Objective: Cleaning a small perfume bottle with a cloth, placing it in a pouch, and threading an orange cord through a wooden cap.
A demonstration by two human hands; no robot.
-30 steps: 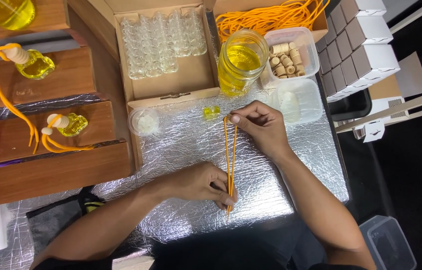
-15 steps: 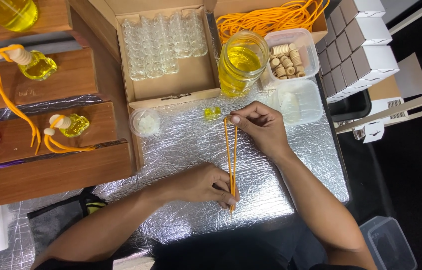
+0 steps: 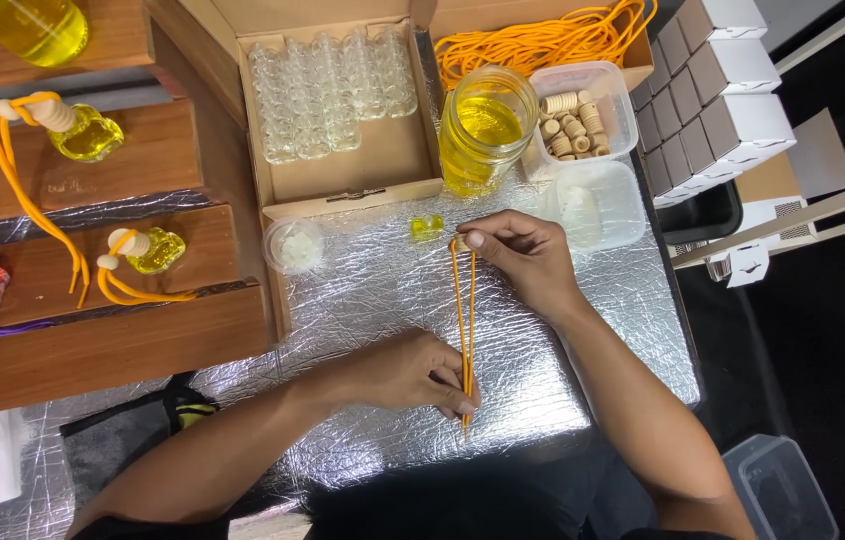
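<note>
Orange cord [image 3: 464, 320], doubled into two thin strands lying side by side, runs straight down the middle of the frame across the crinkled silver foil that covers your worktop [image 3: 363, 300]. Your right hand [image 3: 523, 255] pinches its upper end, thumb and forefinger closed tight on the fold just below the glass jar of yellow liquid [image 3: 481, 130]; your left hand [image 3: 413, 372] presses its lower part against the foil, fingertips shut down on the strands, with short ends poking out beneath them. The likeliest trouble, as I judge it, is the pair slipping out of line: if either pinch eases, one strand could slide and leave the ends uneven, and the foil's wrinkles could snag the cord if you drag it. The jar stands open and close above your right hand, so a lifted wrist could knock it and spill onto the foil. A small yellow bottle [image 3: 428, 226] sits just left of your right thumb, near enough to be nudged. The cord itself looks smooth, taut and slender, bright against the silver, with no knot or fraying that I can make out.
</note>
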